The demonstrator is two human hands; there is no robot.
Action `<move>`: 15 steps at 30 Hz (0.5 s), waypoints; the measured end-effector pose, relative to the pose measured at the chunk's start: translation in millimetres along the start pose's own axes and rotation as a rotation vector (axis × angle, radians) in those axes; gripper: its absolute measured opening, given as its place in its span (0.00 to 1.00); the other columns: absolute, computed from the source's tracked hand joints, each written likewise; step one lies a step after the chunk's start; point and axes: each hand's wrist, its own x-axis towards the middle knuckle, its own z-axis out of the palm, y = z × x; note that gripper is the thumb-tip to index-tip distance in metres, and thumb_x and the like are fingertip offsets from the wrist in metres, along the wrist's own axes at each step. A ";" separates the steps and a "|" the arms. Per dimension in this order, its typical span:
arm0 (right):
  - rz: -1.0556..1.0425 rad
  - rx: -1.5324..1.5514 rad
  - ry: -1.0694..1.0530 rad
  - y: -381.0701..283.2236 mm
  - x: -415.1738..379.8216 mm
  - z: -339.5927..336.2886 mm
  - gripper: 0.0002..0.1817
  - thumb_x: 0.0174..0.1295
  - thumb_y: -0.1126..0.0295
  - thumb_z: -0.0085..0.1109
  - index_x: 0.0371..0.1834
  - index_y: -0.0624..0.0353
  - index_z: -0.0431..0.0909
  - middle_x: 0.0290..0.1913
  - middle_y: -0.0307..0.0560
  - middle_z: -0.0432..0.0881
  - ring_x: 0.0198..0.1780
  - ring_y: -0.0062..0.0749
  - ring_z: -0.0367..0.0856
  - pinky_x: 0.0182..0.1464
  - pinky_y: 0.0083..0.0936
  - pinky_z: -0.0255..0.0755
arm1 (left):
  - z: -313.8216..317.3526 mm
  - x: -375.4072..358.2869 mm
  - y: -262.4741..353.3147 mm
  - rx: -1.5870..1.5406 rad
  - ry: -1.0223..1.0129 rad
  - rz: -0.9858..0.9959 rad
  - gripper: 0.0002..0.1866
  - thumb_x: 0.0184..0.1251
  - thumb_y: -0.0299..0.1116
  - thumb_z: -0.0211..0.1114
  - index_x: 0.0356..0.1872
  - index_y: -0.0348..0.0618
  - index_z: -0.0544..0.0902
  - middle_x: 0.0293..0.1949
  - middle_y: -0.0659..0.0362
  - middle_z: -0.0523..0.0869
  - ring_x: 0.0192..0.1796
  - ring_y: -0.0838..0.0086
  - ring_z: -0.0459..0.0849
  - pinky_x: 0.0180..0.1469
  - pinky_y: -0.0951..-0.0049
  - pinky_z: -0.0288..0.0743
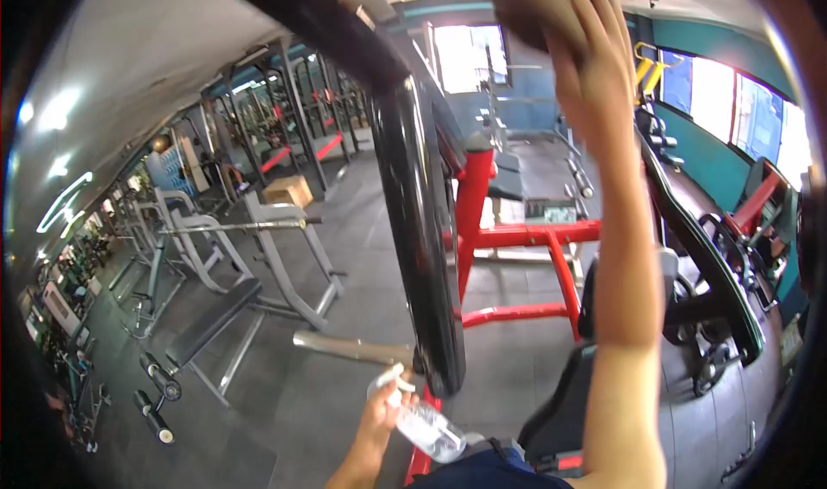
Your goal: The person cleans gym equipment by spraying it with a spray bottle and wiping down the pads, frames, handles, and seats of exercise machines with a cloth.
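My left hand (377, 416), low in the view, is closed round the neck of a clear spray bottle (428, 430) with a white trigger head. The bottle tilts, its base toward my body. My right hand (590, 37) is raised high, its long fingers pressed over a dark brownish cloth (521, 6) that motion smears. Between my hands stands a glossy black machine arm (413, 222), topped by a thick dark grip (314, 28). My right hand is to the right of that grip, apart from it in the view.
A red machine frame (525, 233) stands ahead, with a black padded seat (556, 411) close to my body. To the left is a grey bench (215, 321) under a barbell (250, 225). A wooden box (289, 192) sits farther back. Weight plates (713, 368) hang at the right.
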 end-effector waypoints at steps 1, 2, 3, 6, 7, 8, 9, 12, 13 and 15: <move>0.353 0.267 -0.104 -16.0 -33.9 -20.1 0.19 0.70 0.70 0.51 0.62 0.62 0.75 0.63 0.54 0.78 0.64 0.43 0.74 0.65 0.34 0.66 | -7.4 0.8 -5.0 -0.034 -0.008 0.007 0.27 0.60 0.35 0.73 0.60 0.44 0.75 0.46 0.55 0.84 0.35 0.65 0.86 0.41 0.56 0.84; 0.588 0.445 -0.189 -32.7 -76.6 -38.8 0.20 0.72 0.69 0.49 0.63 0.65 0.73 0.63 0.54 0.76 0.64 0.40 0.73 0.66 0.33 0.64 | -20.6 0.7 -10.8 -0.004 0.108 -0.018 0.28 0.59 0.33 0.74 0.60 0.47 0.74 0.47 0.56 0.84 0.38 0.63 0.87 0.40 0.55 0.84; 0.862 0.620 -0.236 -49.5 -119.4 -57.3 0.21 0.73 0.69 0.47 0.64 0.68 0.70 0.64 0.53 0.75 0.64 0.38 0.72 0.67 0.32 0.63 | -24.4 3.4 -15.6 -0.057 0.056 0.001 0.28 0.58 0.31 0.74 0.59 0.47 0.73 0.46 0.56 0.83 0.35 0.65 0.86 0.41 0.57 0.84; 1.210 0.904 -0.354 -114.5 -205.9 -100.5 0.25 0.70 0.72 0.51 0.68 0.70 0.61 0.64 0.56 0.71 0.66 0.43 0.69 0.69 0.39 0.61 | -13.5 0.8 -17.2 -0.025 0.113 0.032 0.24 0.59 0.32 0.73 0.56 0.43 0.74 0.44 0.56 0.84 0.32 0.69 0.85 0.41 0.59 0.84; 1.179 0.940 -0.469 -126.5 -225.6 -108.5 0.25 0.67 0.73 0.54 0.66 0.69 0.63 0.61 0.56 0.73 0.64 0.43 0.71 0.68 0.40 0.63 | -8.5 -0.4 -16.1 -0.013 0.142 0.042 0.22 0.61 0.32 0.71 0.55 0.41 0.76 0.42 0.56 0.84 0.31 0.70 0.84 0.42 0.59 0.84; 1.159 1.051 -0.604 -130.2 -224.5 -105.6 0.26 0.60 0.72 0.60 0.61 0.68 0.67 0.57 0.56 0.75 0.61 0.46 0.73 0.66 0.42 0.65 | -4.7 -0.6 -16.7 0.000 0.170 0.046 0.20 0.62 0.32 0.70 0.54 0.38 0.77 0.39 0.56 0.85 0.30 0.72 0.84 0.42 0.60 0.85; 1.132 1.153 -0.744 -133.7 -223.0 -102.2 0.27 0.54 0.71 0.65 0.57 0.68 0.70 0.53 0.56 0.77 0.58 0.49 0.75 0.64 0.45 0.67 | -3.7 0.4 -15.2 0.000 0.166 0.037 0.22 0.61 0.32 0.71 0.54 0.40 0.76 0.40 0.56 0.85 0.30 0.71 0.84 0.42 0.59 0.84; 0.564 0.914 -0.722 -152.0 -193.5 -57.0 0.40 0.49 0.65 0.69 0.64 0.71 0.63 0.60 0.67 0.70 0.64 0.65 0.67 0.69 0.52 0.60 | -1.3 1.8 -10.1 0.035 0.186 0.012 0.25 0.59 0.32 0.73 0.56 0.42 0.74 0.41 0.56 0.84 0.29 0.69 0.84 0.41 0.59 0.83; 0.648 0.876 -0.621 -159.4 -177.8 -31.1 0.44 0.52 0.64 0.68 0.69 0.74 0.56 0.66 0.72 0.63 0.69 0.67 0.62 0.72 0.50 0.57 | -0.6 -0.2 -11.0 0.061 0.222 0.012 0.24 0.59 0.32 0.73 0.55 0.42 0.74 0.40 0.56 0.84 0.28 0.69 0.84 0.41 0.60 0.83; 0.777 0.915 -0.409 -151.7 -125.1 27.1 0.41 0.63 0.62 0.63 0.72 0.75 0.55 0.70 0.76 0.60 0.71 0.68 0.61 0.72 0.47 0.57 | 1.1 -2.4 -7.6 0.104 0.193 0.022 0.24 0.60 0.33 0.73 0.55 0.40 0.74 0.40 0.56 0.85 0.27 0.69 0.84 0.42 0.61 0.84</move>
